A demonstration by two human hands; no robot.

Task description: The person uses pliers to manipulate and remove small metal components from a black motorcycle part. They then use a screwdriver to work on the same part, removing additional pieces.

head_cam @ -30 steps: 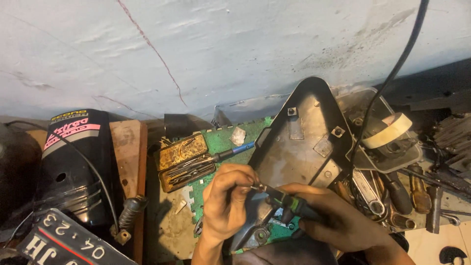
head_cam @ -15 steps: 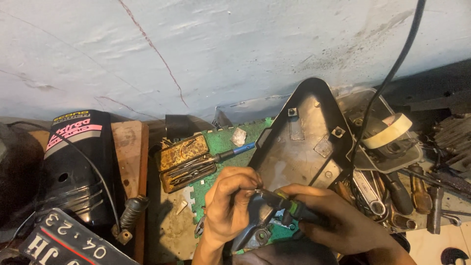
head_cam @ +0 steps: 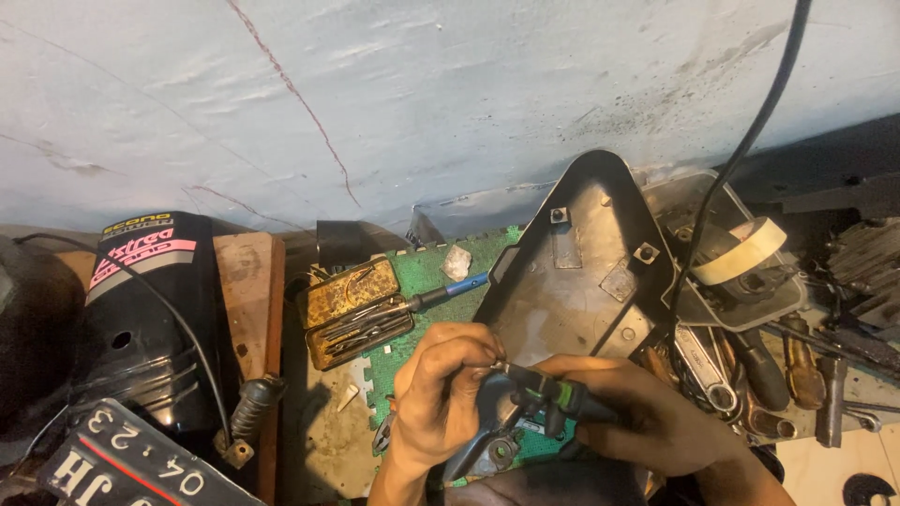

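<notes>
Currently, left hand [head_cam: 441, 398]: fingers pinch a thin wire end.
Right hand [head_cam: 647, 426]: grips small green-and-black component [head_cam: 548, 398].
Progress: joining unfinished, near tabletop's front edge.

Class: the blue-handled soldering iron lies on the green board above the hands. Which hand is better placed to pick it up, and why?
Left. The left hand sits directly below the soldering iron, pinching only a thin wire end. The right hand is farther off, gripping the small black part.

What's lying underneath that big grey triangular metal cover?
A green circuit board pokes out from under the triangular cover on its left side, and wrenches show at its lower right. Whatever sits beneath its middle is hidden by the cover.
</notes>
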